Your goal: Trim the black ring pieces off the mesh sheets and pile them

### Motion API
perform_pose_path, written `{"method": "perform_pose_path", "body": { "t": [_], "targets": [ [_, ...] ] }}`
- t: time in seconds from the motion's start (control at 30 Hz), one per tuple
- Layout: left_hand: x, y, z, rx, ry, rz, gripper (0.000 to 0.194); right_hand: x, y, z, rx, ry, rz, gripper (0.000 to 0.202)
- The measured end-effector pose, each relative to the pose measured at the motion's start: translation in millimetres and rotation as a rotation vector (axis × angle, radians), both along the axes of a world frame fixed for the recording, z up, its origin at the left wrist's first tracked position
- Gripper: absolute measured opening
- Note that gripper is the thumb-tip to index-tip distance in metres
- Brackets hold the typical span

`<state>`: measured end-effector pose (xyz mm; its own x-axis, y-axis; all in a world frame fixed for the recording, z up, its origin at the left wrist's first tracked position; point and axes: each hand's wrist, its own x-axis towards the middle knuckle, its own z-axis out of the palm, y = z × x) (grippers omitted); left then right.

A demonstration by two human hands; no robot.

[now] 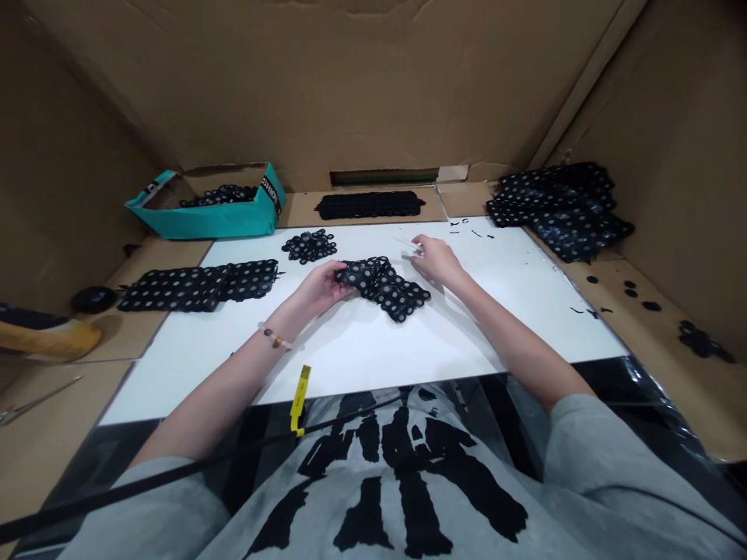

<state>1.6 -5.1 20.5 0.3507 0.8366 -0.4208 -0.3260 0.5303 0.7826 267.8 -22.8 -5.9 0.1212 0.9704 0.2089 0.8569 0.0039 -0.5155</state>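
My left hand [327,286] pinches the left end of a black sheet of joined small rings [397,292], whose holes show as pale dots. The sheet bends in the middle, and its right part hangs over or rests on the white board. Just right of it, my right hand [435,258] is closed on thin, pale tweezers [408,243], tips pointing up and left, apart from the sheet. A loose pile of black rings [309,246] lies beyond my left hand. Flat dotted black sheets [198,285] lie to the left.
A teal box [215,222] with black rings stands at the back left. A black strip stack [370,204] lies at the back, and piled dotted sheets [560,206] at the back right. Black scraps [592,313] dot the right side. Scissors [40,400] lie left. Cardboard walls [373,85] enclose the board.
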Motion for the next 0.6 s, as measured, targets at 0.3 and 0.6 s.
{"method": "perform_pose_path", "body": {
  "t": [0.3, 0.6],
  "targets": [
    [0.6, -1.7, 3.2, 0.056, -0.022, 0.0, 0.024, -27.0, -6.9, 2.9, 0.076, 0.05, 0.317, 0.036],
    [-8.5, 4.3, 12.4, 0.101, 0.081, -0.037, 0.008, -46.7, -14.0, 3.2, -0.113, 0.765, 0.435, 0.028]
  ]
}}
